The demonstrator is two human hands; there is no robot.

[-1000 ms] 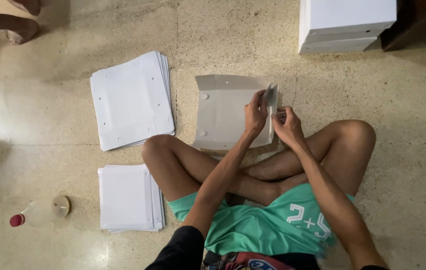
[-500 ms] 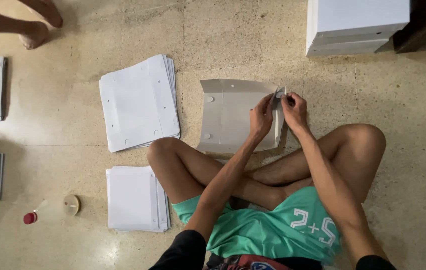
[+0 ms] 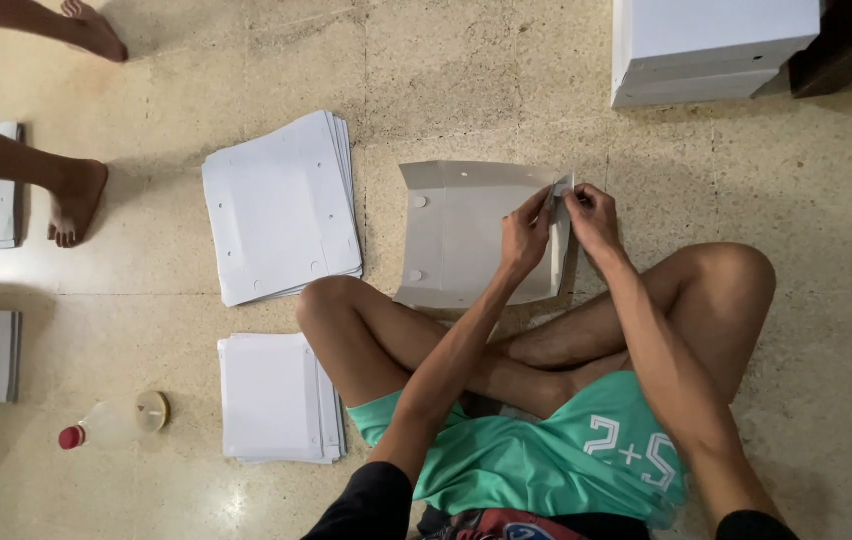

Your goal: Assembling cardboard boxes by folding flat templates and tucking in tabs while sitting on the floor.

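Observation:
I sit cross-legged on a speckled floor with a white die-cut cardboard sheet point(image 3: 466, 235) lying in front of my legs. Its right side flap is folded upright. My left hand point(image 3: 529, 235) pinches the top of that flap from the left, and my right hand point(image 3: 591, 215) pinches the same flap from the right. Both hands meet at the flap's upper corner. The sheet's left edge is also bent up, with two small round holes showing.
A stack of flat white sheets point(image 3: 281, 205) lies to the left, a smaller stack point(image 3: 276, 398) nearer me. A lying plastic bottle point(image 3: 111, 423) with red cap is at lower left. Stacked white boxes point(image 3: 711, 45) stand top right. Another person's bare feet point(image 3: 76, 200) are at left.
My hands have slid along the raised right flap toward its far corner, and the flap stands more upright. The other person's feet have stepped further into view at left.

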